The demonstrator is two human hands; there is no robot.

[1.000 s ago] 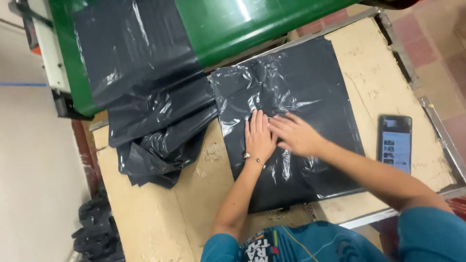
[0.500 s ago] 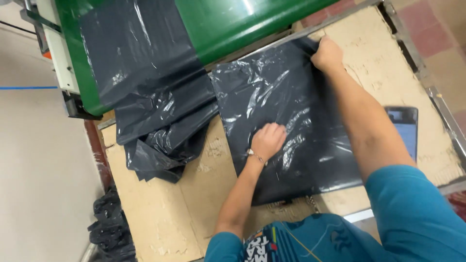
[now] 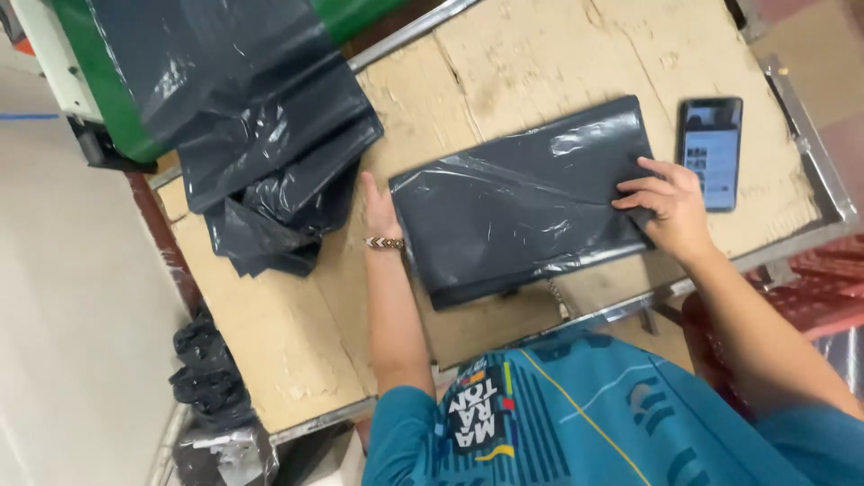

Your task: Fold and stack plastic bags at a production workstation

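folded bag: a dark grey plastic bag (image 3: 526, 198) folded into a flat oblong, lying in the middle of the desk (image 3: 540, 54), just in front of the person.
long axis: runs left to right across the desk, tilted a little, with the right end farther from the person than the left end.
left hand: the left hand (image 3: 378, 209) lies flat and edge-on against the bag's left short end, fingers straight and together, touching the edge; it grips nothing.
right hand: the right hand (image 3: 664, 205) rests on top of the bag's right end, fingers spread and pressing the plastic down; no pinch, nothing lifted.
bag from the grips: the bag lies between the two hands, one at each short end, so neither is nearer; the right one is on it, the left one beside it.
loose bags: a heap of the same dark plastic (image 3: 261, 153) spills off a green machine (image 3: 108, 108) at the far left, apart from the folded one.
phone: a phone (image 3: 710, 151) lies screen-up just right of the right hand, clear of the bag.
wrist: a beaded bracelet (image 3: 384, 242) on the left wrist.
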